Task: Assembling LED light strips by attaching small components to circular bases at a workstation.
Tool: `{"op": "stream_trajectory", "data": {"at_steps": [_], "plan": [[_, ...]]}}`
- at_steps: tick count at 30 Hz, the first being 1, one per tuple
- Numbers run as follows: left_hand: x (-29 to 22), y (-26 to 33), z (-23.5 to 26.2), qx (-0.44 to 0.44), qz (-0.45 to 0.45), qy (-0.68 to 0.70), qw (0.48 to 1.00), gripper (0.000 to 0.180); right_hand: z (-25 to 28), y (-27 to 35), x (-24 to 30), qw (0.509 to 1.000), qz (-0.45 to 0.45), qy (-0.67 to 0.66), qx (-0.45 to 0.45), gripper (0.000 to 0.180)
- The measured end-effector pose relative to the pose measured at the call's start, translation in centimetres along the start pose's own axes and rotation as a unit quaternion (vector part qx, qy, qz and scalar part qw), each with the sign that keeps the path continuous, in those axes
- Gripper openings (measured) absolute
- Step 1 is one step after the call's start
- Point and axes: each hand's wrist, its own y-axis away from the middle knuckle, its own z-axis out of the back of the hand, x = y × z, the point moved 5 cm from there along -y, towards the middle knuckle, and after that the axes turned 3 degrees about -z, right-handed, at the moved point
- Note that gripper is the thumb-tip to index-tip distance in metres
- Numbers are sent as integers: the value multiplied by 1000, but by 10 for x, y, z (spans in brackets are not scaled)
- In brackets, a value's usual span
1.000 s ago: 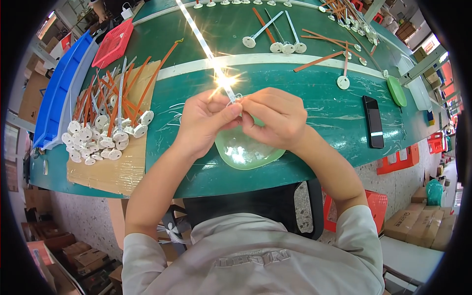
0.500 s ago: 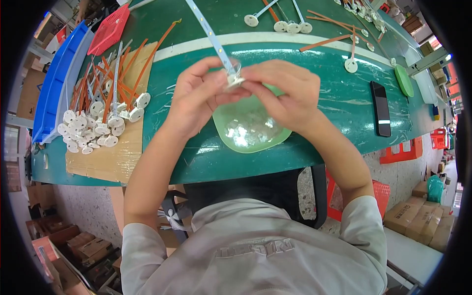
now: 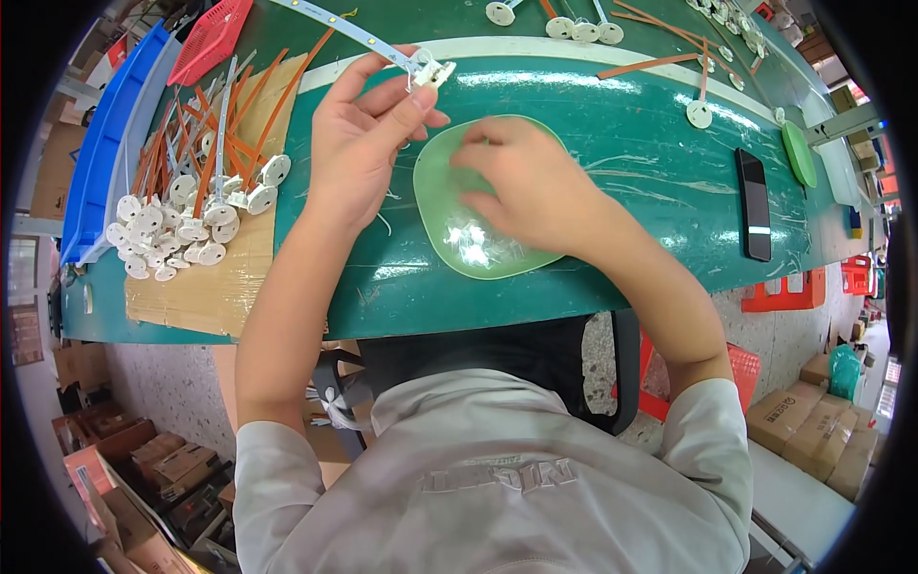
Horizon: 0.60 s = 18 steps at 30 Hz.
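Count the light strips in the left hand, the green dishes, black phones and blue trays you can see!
Light strips in left hand: 1
Green dishes: 2
Black phones: 1
Blue trays: 1
Total: 5

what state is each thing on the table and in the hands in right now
left hand: closed on the white end piece
light strip: unlit, far end out of view
right hand: over the bowl, fingers parted, blurred
green bowl: open side up, small shiny pieces inside
phone: lying flat, screen dark
strips at left: heaped, unlit
cardboard: flat under the heap
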Motion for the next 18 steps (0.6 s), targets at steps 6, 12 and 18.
{"op": "stream_trajectory", "data": {"at_steps": [6,12,18], "plan": [[-2,2,-7,20,-5,-15,1000,50,-7,0,-10,983,-90,-79,140,23],[-3,4,-9,39,-17,-10,999,51,3,1,0,980,-36,-134,140,20],[-1,6,-10,45,-12,-16,999,51,1,2,0,950,-61,-213,221,16]]}}
